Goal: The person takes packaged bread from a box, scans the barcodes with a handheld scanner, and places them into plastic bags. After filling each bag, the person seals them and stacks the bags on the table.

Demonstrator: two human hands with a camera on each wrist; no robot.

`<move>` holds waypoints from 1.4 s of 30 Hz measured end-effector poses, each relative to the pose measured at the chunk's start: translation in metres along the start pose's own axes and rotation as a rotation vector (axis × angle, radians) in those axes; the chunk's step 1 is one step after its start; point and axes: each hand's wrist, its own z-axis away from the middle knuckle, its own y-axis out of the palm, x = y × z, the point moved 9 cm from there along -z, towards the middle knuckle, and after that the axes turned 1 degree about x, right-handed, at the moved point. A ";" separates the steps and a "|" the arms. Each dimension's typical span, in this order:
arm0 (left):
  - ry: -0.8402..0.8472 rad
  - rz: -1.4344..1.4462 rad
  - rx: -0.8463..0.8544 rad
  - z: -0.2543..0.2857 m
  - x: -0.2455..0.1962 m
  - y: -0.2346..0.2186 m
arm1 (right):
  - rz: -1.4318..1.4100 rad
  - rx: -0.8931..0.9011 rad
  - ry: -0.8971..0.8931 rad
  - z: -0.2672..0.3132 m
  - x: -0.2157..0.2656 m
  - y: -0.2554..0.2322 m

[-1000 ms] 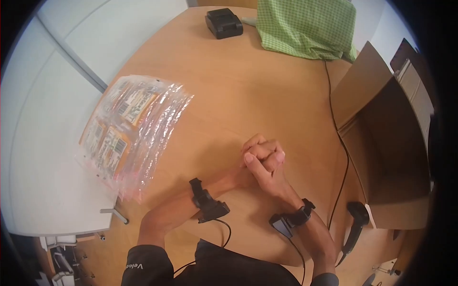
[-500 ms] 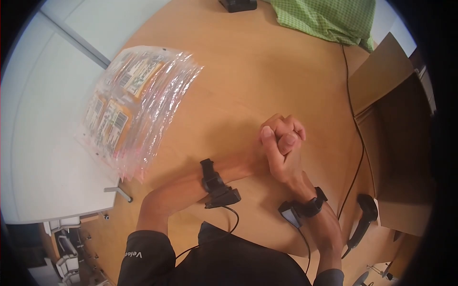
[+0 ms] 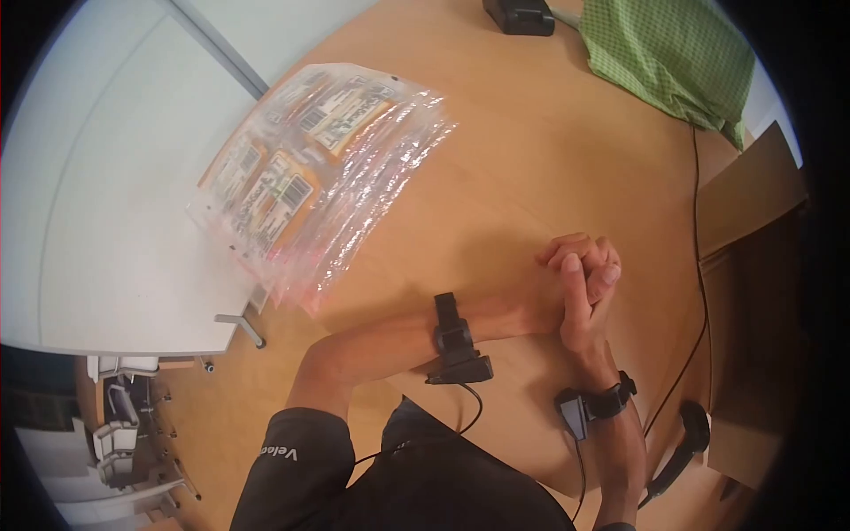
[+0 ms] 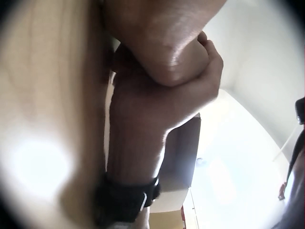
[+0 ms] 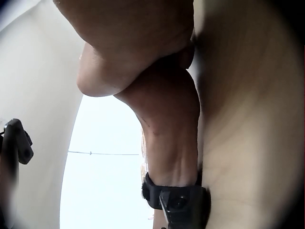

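Near the front of the table, my left hand (image 3: 542,299) and right hand (image 3: 584,311) are clasped together, fingers curled round one another. One thumb lies on top of the clasp. In the left wrist view, the right hand (image 4: 147,102) wraps round the left hand (image 4: 164,43). The right wrist view shows my right hand (image 5: 133,38) pressed against the left hand (image 5: 167,102). No object shows between the palms, whose inner sides are hidden.
Clear plastic packs (image 3: 341,119) with orange labels lie left on the table (image 3: 505,159). A green checked cloth (image 3: 668,62) and black device (image 3: 521,16) are at the back. Right are an open cardboard box (image 3: 748,195), a cable (image 3: 701,301) and a black handheld device (image 3: 686,442).
The head view has shifted and turned, so the packs, cloth and box appear farther right. My hands stay clasped, with slight changes in how the fingers and thumbs lie.
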 end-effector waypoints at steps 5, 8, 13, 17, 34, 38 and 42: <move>0.000 -0.048 -0.037 -0.005 0.004 -0.001 | -0.037 -0.042 -0.023 -0.001 -0.002 0.001; -0.004 -0.138 -0.130 -0.013 0.014 -0.003 | 0.015 -0.165 -0.023 -0.001 -0.008 -0.008; 0.106 -0.533 -0.398 -0.023 0.021 -0.013 | -0.284 -0.193 0.220 -0.003 -0.039 -0.014; -0.084 -0.146 -0.555 -0.022 0.037 -0.034 | -0.236 -0.222 0.270 -0.004 -0.048 -0.018; 0.154 -0.959 -0.140 0.073 -0.131 -0.031 | -0.219 -0.208 0.341 0.002 -0.071 -0.019; 0.091 -1.700 -0.313 0.143 -0.245 -0.111 | -0.150 -0.096 0.441 0.007 -0.055 -0.016; -0.388 -1.668 -0.204 0.165 -0.235 -0.205 | -0.088 0.275 0.223 0.014 0.056 0.014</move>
